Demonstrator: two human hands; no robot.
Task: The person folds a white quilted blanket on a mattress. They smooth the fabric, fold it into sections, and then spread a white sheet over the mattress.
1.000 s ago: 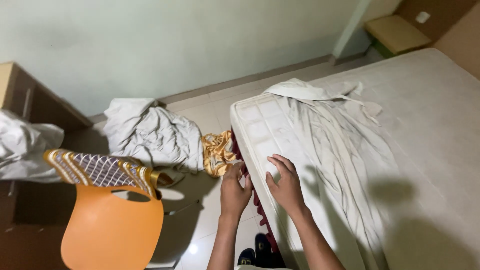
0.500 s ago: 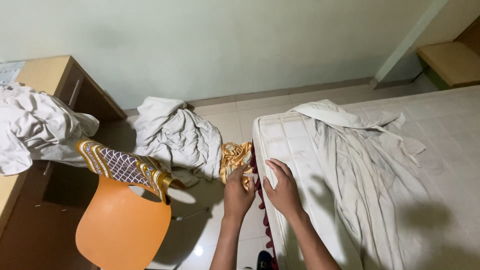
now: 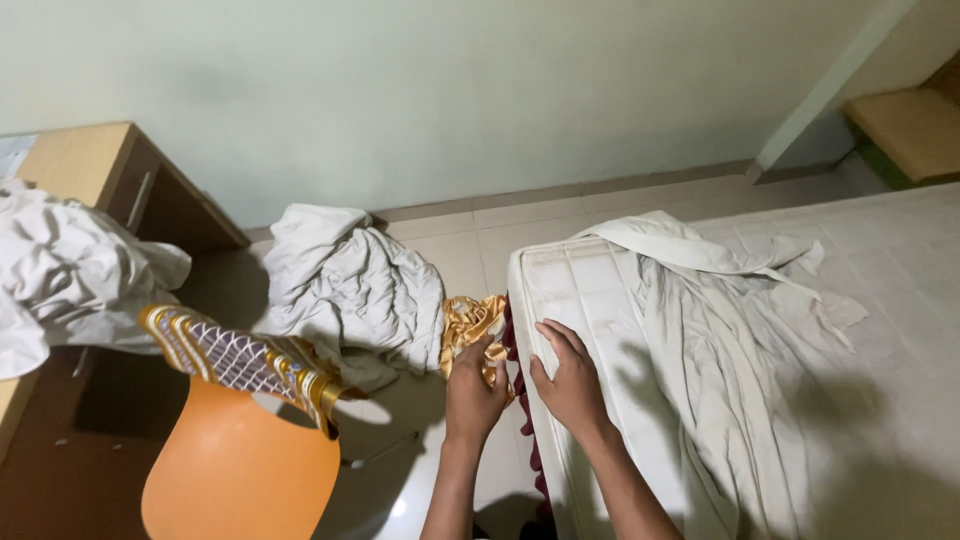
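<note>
At the near corner of the bare white mattress (image 3: pixel 600 300), both hands work side by side. The left hand (image 3: pixel 474 392) is closed around a bunch of shiny gold fabric (image 3: pixel 470 322), its fingers curled into the folds; that cloth hangs in the narrow gap just beside the mattress edge, above the pale tiled floor (image 3: pixel 470 250), and a dark red scalloped trim (image 3: pixel 522 400) runs down the mattress side below it. The right hand (image 3: pixel 570 375) lies flat and spread on the mattress top, right at the edge, palm down and gripping nothing.

On the mattress, a crumpled off-white sheet (image 3: pixel 720 330) trails in long folds from the far corner toward the near side, close to the right hand but not touching it. On the floor left of the gold fabric sits a heap of white bedding (image 3: pixel 345 285), touching it or nearly so. Nearer still stands an orange plastic chair (image 3: pixel 240 470), with a patterned gold and purple cloth (image 3: pixel 240 362) draped over its back. At the far left a wooden desk (image 3: pixel 85 165) carries another rumpled white sheet (image 3: pixel 70 270). A pale green wall (image 3: pixel 450 90) closes the far side.
</note>
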